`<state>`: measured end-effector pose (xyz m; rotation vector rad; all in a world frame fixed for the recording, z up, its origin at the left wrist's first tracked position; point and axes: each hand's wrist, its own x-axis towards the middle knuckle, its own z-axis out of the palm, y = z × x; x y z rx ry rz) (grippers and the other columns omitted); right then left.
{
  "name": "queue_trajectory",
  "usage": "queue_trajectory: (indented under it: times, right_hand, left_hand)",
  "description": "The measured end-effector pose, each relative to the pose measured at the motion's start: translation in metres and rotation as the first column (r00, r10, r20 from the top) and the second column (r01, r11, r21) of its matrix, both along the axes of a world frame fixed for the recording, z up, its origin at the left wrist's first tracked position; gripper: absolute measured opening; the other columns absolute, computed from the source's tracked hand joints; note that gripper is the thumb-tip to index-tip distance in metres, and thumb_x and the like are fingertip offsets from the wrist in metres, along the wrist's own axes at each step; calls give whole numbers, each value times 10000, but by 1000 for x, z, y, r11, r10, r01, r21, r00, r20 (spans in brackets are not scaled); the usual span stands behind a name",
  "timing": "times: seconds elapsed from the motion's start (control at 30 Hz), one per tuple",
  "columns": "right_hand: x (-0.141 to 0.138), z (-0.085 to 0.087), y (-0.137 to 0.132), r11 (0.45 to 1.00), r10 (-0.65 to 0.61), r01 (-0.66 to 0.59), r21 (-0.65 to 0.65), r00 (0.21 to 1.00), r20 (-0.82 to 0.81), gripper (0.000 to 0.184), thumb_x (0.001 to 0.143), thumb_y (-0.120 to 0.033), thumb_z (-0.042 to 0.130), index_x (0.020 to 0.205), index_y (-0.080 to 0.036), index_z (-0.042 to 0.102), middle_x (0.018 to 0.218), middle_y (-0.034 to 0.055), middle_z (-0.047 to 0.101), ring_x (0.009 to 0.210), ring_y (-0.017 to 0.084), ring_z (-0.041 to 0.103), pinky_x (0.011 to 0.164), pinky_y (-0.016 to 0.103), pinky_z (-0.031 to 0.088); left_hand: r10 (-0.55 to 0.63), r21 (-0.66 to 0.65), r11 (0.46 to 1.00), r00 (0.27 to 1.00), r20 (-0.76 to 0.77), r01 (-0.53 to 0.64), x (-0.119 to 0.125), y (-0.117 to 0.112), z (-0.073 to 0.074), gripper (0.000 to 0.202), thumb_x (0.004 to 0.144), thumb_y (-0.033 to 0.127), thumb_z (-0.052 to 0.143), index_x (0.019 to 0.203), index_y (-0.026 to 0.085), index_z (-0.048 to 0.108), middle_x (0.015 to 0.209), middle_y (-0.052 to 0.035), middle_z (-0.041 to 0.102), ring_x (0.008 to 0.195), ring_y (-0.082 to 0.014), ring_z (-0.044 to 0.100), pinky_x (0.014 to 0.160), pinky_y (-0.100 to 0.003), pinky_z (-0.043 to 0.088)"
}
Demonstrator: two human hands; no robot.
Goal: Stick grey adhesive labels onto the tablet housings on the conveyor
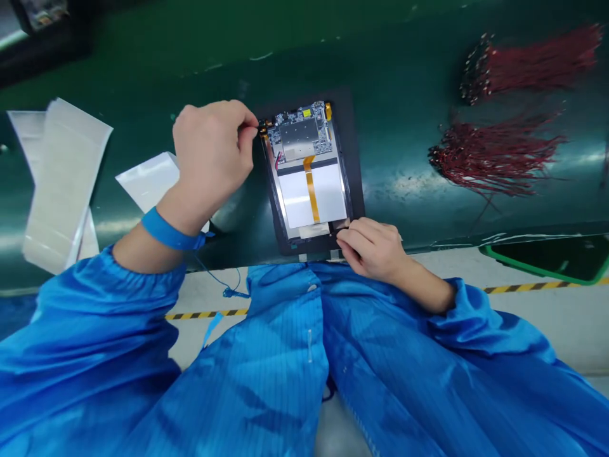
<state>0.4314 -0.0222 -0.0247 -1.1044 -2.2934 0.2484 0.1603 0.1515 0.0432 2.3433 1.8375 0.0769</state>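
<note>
1. Several pale sheets [66, 184] overlap on the green worktop [399, 120], well to the left of the left hand [212, 149].
2. One smaller white sheet [150, 181] lies just left of that hand, partly behind its wrist, which wears a blue wrist strap [169, 230].
3. The left hand is closed up, thumb and forefinger pinched on a small dark part [262, 127] at the far left corner of the opened device [304, 178].
4. Between the two hands lies the opened device, on a dark mat [351, 136]. Its circuit board [299, 135] sits level with the left hand's fingertips; an orange ribbon cable [311, 190] runs from the board over a white panel [330, 193], ending near the right hand [373, 247].
5. The right hand, lower than the left, has its fingers loosely curled, fingertips touching the near right corner of the device; what is under them is hidden, so I cannot tell whether it grips anything.
6. Two bundles of red wires [499, 155] lie well to the right of the right hand, farther up the worktop.
</note>
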Motion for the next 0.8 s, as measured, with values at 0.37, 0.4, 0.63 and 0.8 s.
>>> queue_trajectory:
  times: [0.37,0.4,0.63,0.8]
  right_hand:
    - [2,-1,2,1000,18,-18,-6,999,-47,121,967,-142,599,891,-197,676,788,19,652,761,174,576,658,302,437]
    - [2,-2,2,1000,18,-18,-6,999,-48,122,967,-141,599,891,-197,676,789,19,654,763,173,578,657,301,436]
    - [3,-3,1,1000,21,-22,-18,998,-52,124,966,-134,600,892,-200,674,787,17,656,761,167,579,664,292,444]
    - [4,-4,0,999,26,-28,-27,998,-58,99,975,-142,613,922,-193,678,802,23,665,765,170,588,668,293,455]
  left_hand:
    - [-146,58,985,959,-245,165,10,3,-8,409,1087,313,417,1214,87,733,1129,-197,735,1053,-363,703,824,-472,445]
    - [-138,56,986,962,-235,155,11,2,-8,404,1081,303,422,1212,78,730,1130,-208,731,1055,-373,707,808,-471,444]
    - [10,95,995,1000,-5,-9,12,4,-21,190,992,183,590,1109,105,718,1015,-125,742,904,-254,705,790,-411,474]
    - [317,-69,944,831,457,-323,-38,26,-32,21,972,140,667,968,119,663,848,-19,677,655,-100,542,636,-284,425]
